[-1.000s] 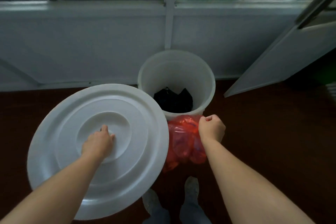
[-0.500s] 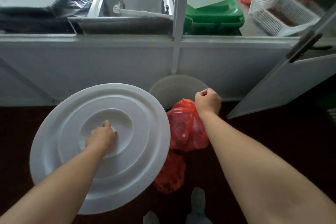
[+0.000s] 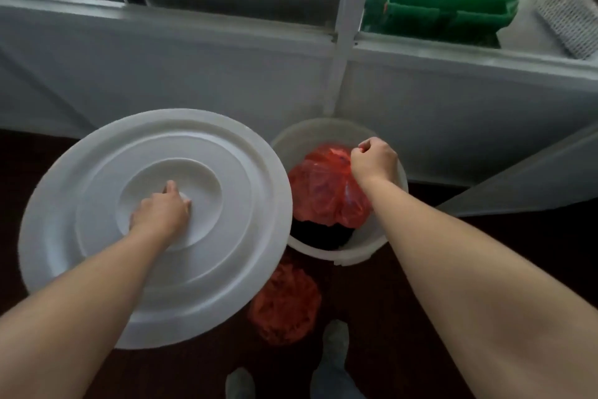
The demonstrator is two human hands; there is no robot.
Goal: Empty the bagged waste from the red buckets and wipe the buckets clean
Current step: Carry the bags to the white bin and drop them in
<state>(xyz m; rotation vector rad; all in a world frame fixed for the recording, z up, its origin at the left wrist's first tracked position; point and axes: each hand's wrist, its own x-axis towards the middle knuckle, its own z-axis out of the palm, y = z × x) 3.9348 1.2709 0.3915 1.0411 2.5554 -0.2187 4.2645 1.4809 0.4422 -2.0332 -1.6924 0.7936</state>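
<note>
My left hand [image 3: 160, 214], fingers curled round the centre knob, holds a big white lid [image 3: 94, 191] beside a white bin [image 3: 336, 258], while my right hand [image 3: 373, 160], closed in a fist, grips the neck of a red bag [image 3: 323, 191] in the bin's mouth.

Lid [image 3: 97, 201] left of bin [image 3: 312, 135]; bag [image 3: 318, 188] in bin; second bag [image 3: 284, 304] on floor before bin; panel [image 3: 194, 75] behind bin.

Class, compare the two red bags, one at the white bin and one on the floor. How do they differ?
The held bag hangs from the right hand at the bin; the floor bag lies untouched. The held bag looks smooth, the floor bag crumpled. Both are red plastic.
</note>
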